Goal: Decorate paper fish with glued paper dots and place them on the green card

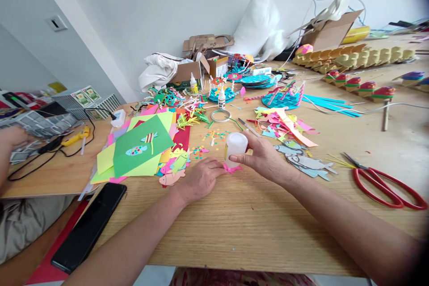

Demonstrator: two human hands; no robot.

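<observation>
Holding the white bottle (236, 148) between thumb and curled fingers of the right grip (264, 157), close against its right side. Keeping the broad, round end of the bottle up and the lower end at a small pink paper piece (232, 169) on the bench (261, 237). Reaching in from the left of the bottle with the left grip (201, 178), fingers drawn together and tips at the pink paper piece; impossible to tell a pinch from a plain press.

Lying just beyond the bottle to the left, scattered confetti dots (214, 135); farther beyond, a tape ring (220, 116) and a small glue bottle (221, 99), upright. Spreading out well left of the bottle, a green sheet (144, 152) with two paper fish on top, and nearer, a black phone (89, 228). Resting to the right of the bottle, past the right grip, gray and blue fish cut-outs (308, 164); farther right, red-handled scissors (361, 170). Showing far left of the bottle, a yellow glue gun (76, 136) and another person's hand (13, 137).
</observation>
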